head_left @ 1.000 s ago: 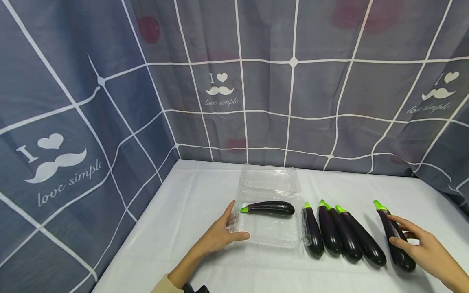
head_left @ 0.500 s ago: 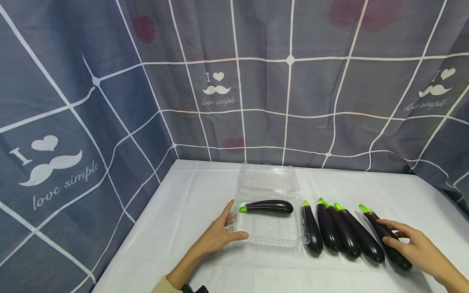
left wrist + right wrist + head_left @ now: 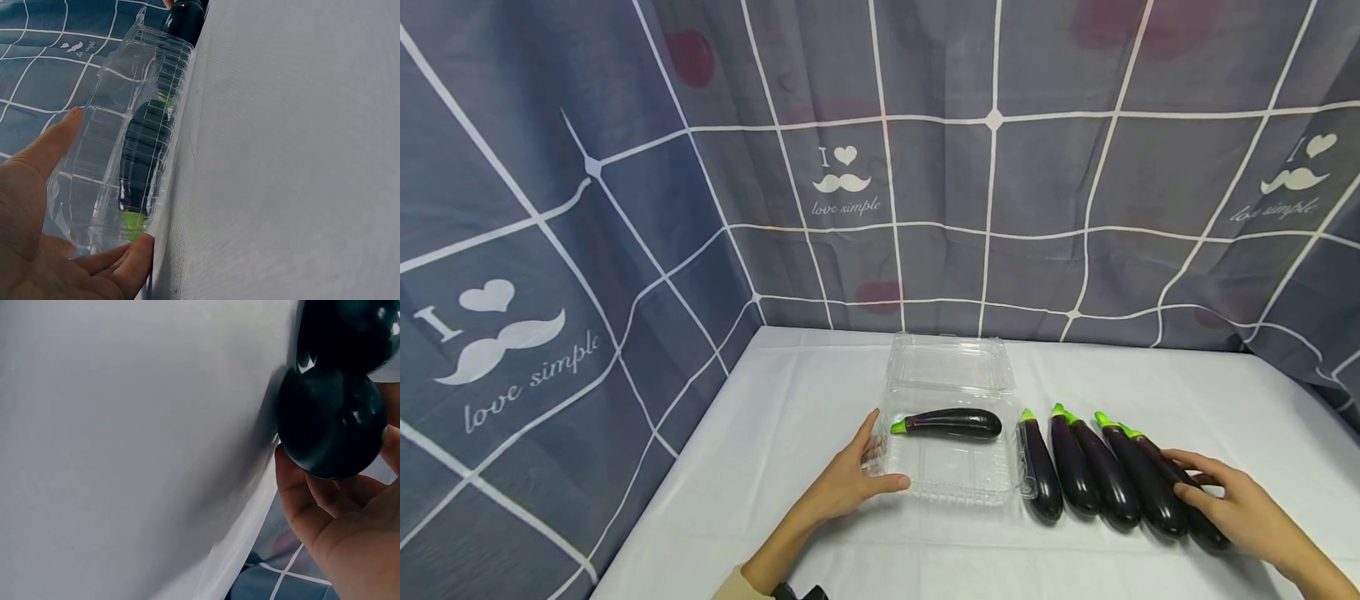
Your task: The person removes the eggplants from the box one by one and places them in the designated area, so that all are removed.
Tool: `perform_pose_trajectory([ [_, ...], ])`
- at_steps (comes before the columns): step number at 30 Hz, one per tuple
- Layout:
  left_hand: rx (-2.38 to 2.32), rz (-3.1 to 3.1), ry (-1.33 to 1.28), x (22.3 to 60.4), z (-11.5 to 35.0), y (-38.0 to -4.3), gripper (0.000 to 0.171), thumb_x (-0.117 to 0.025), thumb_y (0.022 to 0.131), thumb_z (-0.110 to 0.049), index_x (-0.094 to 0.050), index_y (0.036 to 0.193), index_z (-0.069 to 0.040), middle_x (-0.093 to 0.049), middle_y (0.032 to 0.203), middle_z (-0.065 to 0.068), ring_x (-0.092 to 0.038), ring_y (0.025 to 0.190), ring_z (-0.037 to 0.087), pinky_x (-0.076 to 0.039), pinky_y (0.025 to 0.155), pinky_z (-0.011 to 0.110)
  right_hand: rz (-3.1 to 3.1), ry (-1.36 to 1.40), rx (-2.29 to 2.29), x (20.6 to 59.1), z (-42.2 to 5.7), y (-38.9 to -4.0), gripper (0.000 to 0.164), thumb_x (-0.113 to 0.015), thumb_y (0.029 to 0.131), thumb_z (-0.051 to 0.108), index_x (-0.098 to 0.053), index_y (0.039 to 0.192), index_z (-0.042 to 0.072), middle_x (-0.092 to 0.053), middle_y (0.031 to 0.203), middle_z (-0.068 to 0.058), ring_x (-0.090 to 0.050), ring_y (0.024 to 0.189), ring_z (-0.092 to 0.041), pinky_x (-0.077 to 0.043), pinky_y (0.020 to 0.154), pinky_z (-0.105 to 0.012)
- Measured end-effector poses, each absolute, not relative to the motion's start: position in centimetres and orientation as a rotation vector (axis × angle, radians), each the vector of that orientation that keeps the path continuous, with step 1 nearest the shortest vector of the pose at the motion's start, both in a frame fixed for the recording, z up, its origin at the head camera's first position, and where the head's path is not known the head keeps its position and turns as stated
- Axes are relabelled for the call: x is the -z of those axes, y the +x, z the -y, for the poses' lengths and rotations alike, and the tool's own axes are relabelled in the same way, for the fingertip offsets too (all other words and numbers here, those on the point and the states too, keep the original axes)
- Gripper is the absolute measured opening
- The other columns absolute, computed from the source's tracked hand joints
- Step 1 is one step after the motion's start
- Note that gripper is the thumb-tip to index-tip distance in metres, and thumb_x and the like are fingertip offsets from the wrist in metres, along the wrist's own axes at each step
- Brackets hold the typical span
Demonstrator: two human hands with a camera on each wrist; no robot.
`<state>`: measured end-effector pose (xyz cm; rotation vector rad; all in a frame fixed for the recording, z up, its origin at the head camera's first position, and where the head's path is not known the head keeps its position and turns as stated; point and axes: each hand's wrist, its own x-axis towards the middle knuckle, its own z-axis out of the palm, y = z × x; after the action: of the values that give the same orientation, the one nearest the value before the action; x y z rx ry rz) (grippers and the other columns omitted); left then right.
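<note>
A clear plastic clamshell container [image 3: 947, 477] lies with its lid folded back, and one eggplant [image 3: 958, 422] rests crosswise in it, green stem to the left. My left hand [image 3: 842, 485] is at its left front corner, thumb and fingers spread and fairly straight against the side. In the left wrist view the fingertips [image 3: 139, 265] are low at the container's base. To the right, my right hand [image 3: 1236, 508] holds another eggplant [image 3: 1208, 533] by its body, thumb on one side and fingers on the other. That eggplant lies against the end of a row of several eggplants [image 3: 1108, 479].
The nearest eggplant of the row [image 3: 1041, 479] overlaps the container's right edge in the head view. A white cloth [image 3: 752, 400] covers the table. Behind and to the left hangs a grey-blue checked curtain [image 3: 940, 183].
My right hand has moved the eggplant left across the table until it lies alongside the row; the row's end eggplant has shifted slightly. The left hand and container stay put.
</note>
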<state>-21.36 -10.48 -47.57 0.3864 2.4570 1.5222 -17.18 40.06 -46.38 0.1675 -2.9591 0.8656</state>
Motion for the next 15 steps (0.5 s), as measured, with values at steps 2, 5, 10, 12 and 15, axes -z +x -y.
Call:
perform_pose_trajectory([
  [2,-1.524,-2.455,0.382,47.62,10.49,-21.38,0.113,-0.083,0.079,-0.043,-0.009,0.160,-0.018,-0.036,0.149,0.030,-0.036,0.138,0.039,-0.032,0.106,0.059,2.952,0.170,-0.862,46.43,-39.99,-17.17,0.041,-0.069,0.092,0.011,-0.059,0.128,-0.006,-0.060,0.122,-0.032,-0.063,0.093,-0.022,-0.047,0.062,-0.026],
  [5,-1.522,-2.459,0.379,47.63,10.51,-21.43,0.113,-0.083,0.079,-0.043,-0.009,0.160,-0.018,-0.036,0.149,0.029,-0.036,0.139,0.039,-0.032,0.106,0.060,2.932,0.180,-0.855,46.56,-39.98,-17.11,0.039,-0.070,0.091,0.008,-0.061,0.126,-0.006,-0.060,0.121,-0.033,-0.063,0.096,-0.027,-0.046,0.063,-0.025],
  [10,-1.521,-2.460,0.372,47.63,10.47,-21.46,0.113,-0.083,0.079,-0.043,-0.009,0.160,-0.019,-0.037,0.149,0.029,-0.036,0.139,0.039,-0.032,0.106,0.060,2.890,0.193,-0.856,46.77,-40.09,-16.91,0.035,-0.071,0.090,0.010,-0.064,0.122,-0.005,-0.062,0.117,-0.031,-0.044,0.092,0.014,-0.046,0.062,-0.022],
  [12,-1.524,-2.456,0.371,47.63,10.45,-21.47,0.113,-0.083,0.078,-0.043,-0.009,0.160,-0.019,-0.037,0.149,0.029,-0.036,0.139,0.039,-0.032,0.106,0.060,2.890,0.189,-0.862,46.76,-40.11,-16.85,0.035,-0.071,0.091,0.010,-0.064,0.122,-0.005,-0.062,0.117,-0.030,-0.041,0.090,0.018,-0.046,0.062,-0.022],
  [15,-1.525,-2.453,0.372,47.61,10.40,-21.47,0.114,-0.083,0.078,-0.044,-0.009,0.160,-0.019,-0.037,0.149,0.029,-0.036,0.139,0.038,-0.032,0.106,0.059,2.894,0.191,-0.854,46.70,-40.14,-16.86,0.036,-0.071,0.091,0.011,-0.064,0.122,-0.006,-0.061,0.117,-0.031,-0.047,0.092,0.011,-0.045,0.062,-0.022],
])
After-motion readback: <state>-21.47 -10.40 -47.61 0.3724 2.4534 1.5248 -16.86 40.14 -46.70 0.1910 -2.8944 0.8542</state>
